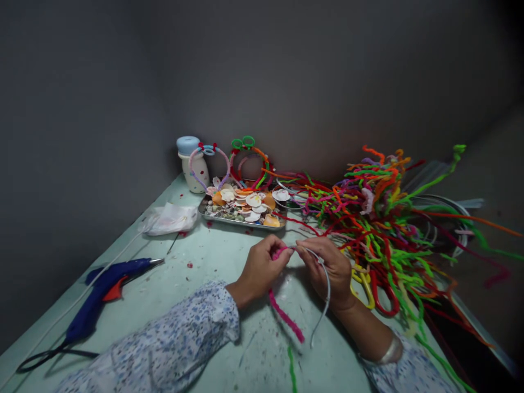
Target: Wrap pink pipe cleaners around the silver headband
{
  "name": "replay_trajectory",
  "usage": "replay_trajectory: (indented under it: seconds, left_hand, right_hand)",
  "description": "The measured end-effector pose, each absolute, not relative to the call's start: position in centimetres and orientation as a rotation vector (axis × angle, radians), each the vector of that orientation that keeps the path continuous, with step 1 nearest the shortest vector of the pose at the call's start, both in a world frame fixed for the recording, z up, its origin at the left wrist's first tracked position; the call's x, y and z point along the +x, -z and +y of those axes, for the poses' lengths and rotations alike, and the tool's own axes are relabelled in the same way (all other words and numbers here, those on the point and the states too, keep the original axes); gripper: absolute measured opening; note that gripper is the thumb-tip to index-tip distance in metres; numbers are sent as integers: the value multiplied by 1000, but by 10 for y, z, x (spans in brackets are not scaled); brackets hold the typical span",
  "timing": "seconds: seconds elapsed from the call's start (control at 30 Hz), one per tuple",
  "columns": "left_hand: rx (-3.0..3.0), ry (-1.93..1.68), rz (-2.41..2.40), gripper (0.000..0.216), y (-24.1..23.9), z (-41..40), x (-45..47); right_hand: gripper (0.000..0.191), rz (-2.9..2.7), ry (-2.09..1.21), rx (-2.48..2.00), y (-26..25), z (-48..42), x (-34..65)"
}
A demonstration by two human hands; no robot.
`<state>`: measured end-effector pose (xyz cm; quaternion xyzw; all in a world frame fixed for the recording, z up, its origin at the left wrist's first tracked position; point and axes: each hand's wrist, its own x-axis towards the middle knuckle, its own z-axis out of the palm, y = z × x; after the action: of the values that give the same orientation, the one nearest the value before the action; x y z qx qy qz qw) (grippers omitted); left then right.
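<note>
My left hand (260, 266) pinches a magenta pipe cleaner (290, 321), whose fuzzy tail hangs down below the fingers toward the table. Between thumb and fingers, my right hand (331, 271) grips a thin grey headband (328, 286). Its bare curved end arcs down past the palm. The two hands are close together, and some magenta wrapping shows on the band at the left fingertips. How far the wrapping goes is hidden by the fingers. Below them, a green pipe cleaner (292, 370) lies on the table.
A blue glue gun (108, 295) lies at left beside a plastic packet (172, 218). Behind the hands are a tray (241, 222) of shells, finished headbands (229, 169) and a white jar (194, 172). Tangled pipe cleaners (380, 218) and scissors (385, 297) fill the right side.
</note>
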<state>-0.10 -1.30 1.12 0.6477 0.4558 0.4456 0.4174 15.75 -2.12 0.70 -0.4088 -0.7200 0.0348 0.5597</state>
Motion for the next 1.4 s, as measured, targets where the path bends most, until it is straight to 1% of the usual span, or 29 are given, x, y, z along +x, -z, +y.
replay_trajectory:
  seconds: [0.17,0.33,0.47,0.63,0.77,0.87,0.97,1.17,1.4]
  left_hand:
    - [1201,-927,880,36,-10,-9,-1]
    - [937,-929,735,34,-13,-4,-1]
    - [857,-899,693,33,-16,-3,-2]
    - [740,-859,608,33,-15,-1,-4]
    - [674,-856,580,30,-16,1,-6]
    - [659,-862,569,30,-16,1,-6]
    - [658,-850,538,29,-17,1,-6]
    - [642,-766,509,26,-17,1,-7]
    - [662,-758,498,21,-17,0,-8]
  right_hand:
    - [17,-1703,-108,-960,-3,-20,159]
    - [19,-1732,-100,-971,-5,-18,158]
    - [19,-1718,-81,-1030,-6,-17,158]
    - [9,-1655,22,-1034,-7,-18,159]
    - [3,-1781,35,-1025,-6,-21,160]
    - [7,-1871,-10,-1031,-6,-23,159]
    - [13,-1836,-89,-1069,-9,-23,156]
    - [14,-1783,-140,-1027,-11,-24,155]
    - [17,-1796,-168,-973,-7,-23,159]
